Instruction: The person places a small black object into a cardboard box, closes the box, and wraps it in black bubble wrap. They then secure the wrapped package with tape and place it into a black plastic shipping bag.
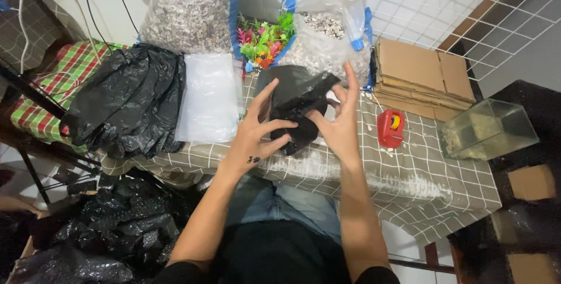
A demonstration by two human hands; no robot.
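A small black plastic bag (298, 106) is held between both hands over the checked tablecloth (409, 167). My left hand (257, 129) pinches its lower left part with thumb and fingers. On the bag's right side my right hand (342, 123) grips it, with the fingers spread upward. The bag is crumpled and partly folded.
A pile of black bags (125, 100) and a stack of clear bags (208, 97) lie at the left. Two big clear sacks of gravel (187, 21) and colourful plastic plants (263, 41) stand behind. A red tape dispenser (390, 127), flat cardboard (421, 76) and a small glass tank (485, 129) are at the right. More black bags (111, 225) lie below.
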